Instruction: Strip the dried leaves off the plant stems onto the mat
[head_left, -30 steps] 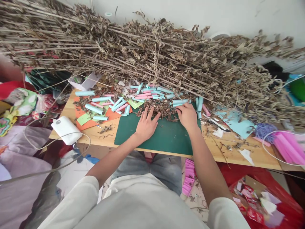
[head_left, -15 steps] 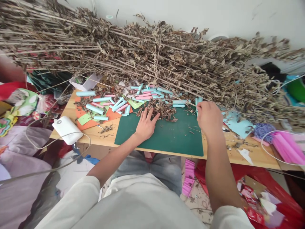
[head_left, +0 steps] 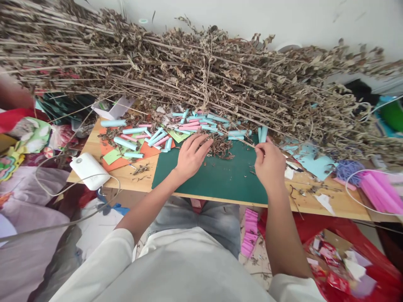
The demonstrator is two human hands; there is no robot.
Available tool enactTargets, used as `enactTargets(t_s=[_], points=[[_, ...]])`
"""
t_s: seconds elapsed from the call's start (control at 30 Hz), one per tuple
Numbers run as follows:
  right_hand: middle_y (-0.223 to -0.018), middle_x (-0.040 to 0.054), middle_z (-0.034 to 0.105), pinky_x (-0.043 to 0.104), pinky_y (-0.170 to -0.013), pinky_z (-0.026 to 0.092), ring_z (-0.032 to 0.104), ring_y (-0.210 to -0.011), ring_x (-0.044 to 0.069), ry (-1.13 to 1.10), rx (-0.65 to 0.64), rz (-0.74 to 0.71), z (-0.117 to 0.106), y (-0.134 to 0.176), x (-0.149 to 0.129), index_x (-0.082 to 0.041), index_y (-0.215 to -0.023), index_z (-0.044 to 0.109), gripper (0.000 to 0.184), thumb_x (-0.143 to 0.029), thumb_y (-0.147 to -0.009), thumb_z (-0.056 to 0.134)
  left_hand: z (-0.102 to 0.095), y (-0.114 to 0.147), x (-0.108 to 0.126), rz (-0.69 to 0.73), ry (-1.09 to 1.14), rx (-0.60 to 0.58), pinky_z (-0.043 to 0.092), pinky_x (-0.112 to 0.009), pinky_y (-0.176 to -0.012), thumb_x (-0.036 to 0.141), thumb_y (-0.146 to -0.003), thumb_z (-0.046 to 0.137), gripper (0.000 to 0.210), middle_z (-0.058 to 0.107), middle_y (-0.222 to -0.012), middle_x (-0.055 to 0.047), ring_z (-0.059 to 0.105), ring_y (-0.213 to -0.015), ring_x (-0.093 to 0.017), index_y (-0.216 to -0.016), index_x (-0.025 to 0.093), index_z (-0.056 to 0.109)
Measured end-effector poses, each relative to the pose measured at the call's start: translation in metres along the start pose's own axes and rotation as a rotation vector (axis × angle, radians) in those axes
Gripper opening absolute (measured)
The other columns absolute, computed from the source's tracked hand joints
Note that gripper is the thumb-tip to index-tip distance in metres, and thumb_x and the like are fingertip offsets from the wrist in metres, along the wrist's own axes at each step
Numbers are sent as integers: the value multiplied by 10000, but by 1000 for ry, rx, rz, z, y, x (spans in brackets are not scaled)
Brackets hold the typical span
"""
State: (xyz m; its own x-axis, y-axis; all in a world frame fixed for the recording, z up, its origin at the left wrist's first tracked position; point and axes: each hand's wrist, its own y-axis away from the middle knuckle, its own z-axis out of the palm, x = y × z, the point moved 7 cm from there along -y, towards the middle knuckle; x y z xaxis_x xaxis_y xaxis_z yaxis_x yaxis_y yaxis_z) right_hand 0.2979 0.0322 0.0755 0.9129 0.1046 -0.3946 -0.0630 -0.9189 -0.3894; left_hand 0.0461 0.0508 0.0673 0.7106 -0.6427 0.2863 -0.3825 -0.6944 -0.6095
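My left hand [head_left: 191, 158] is open, palm down, with its fingers over the left side of a small heap of dried leaves [head_left: 222, 147]. That heap lies on the back of a green cutting mat [head_left: 220, 178]. At the mat's right side, my right hand [head_left: 270, 164] is closed in a pinch on the end of a thin dry stem [head_left: 244, 142], which slants up to the left. Just behind the right hand stand short blue paper tubes [head_left: 262, 133]. More blue and pink rolled paper tubes [head_left: 157, 136] lie scattered behind and left of the mat.
A large bundle of dried stalks [head_left: 189, 75] spans the back of the wooden table [head_left: 146, 174]. At left are orange paper [head_left: 108, 167] and a white power bank [head_left: 90, 171] with a cable. Blue paper [head_left: 317, 161], purple string [head_left: 349, 173] and a pink roll [head_left: 380, 191] lie right.
My left hand has shifted slightly left and lifted its fingers from the leaves. My right hand has come down and nearer, now pinching the stem's end. Dark twigs now show right of it.
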Motion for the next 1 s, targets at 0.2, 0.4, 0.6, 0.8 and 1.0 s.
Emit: enactTargets(t_s=[0.2,0.4,0.6,0.8,1.0], points=[[-852,46,688,321,-764,466,639,-784,205,-124,-134,96,-14,32,-2,-219,-921,614,170,-317,-909,476,-4,-10,-18,-49,81,-107,495,-390,-948,291,-1010,432,341,607,-1338,-136,594,-1157,-236,-1294,241,614],[-828,49,709,289,-662,446,649,-766,201,-243,-295,194,-8,51,1,-213,-883,644,192,-358,-891,519,5,9,-13,44,353,-204,519,-298,-783,278,-1024,398,340,702,-944,-95,630,-882,-173,-1158,166,690],[-776,35,697,277,-648,445,640,-746,184,-337,-363,263,-6,52,4,-208,-848,657,202,-379,-881,556,5,8,-23,69,410,-260,514,-307,-798,301,-1010,442,304,695,-967,-96,628,-914,-184,-1100,187,710],[-732,25,670,292,-673,488,622,-699,167,-513,-356,365,2,69,22,-196,-839,677,242,-427,-848,606,3,10,-17,30,423,-241,522,-330,-856,318,-987,508,261,705,-995,-88,636,-944,-186,-1075,183,713],[-701,12,669,415,-762,544,636,-684,211,-670,54,681,-41,136,108,-250,-797,691,186,-401,-709,754,-1,25,-10,-116,383,-127,518,-376,-941,307,-978,532,280,698,-1106,-101,635,-1020,-194,-1188,189,674]])
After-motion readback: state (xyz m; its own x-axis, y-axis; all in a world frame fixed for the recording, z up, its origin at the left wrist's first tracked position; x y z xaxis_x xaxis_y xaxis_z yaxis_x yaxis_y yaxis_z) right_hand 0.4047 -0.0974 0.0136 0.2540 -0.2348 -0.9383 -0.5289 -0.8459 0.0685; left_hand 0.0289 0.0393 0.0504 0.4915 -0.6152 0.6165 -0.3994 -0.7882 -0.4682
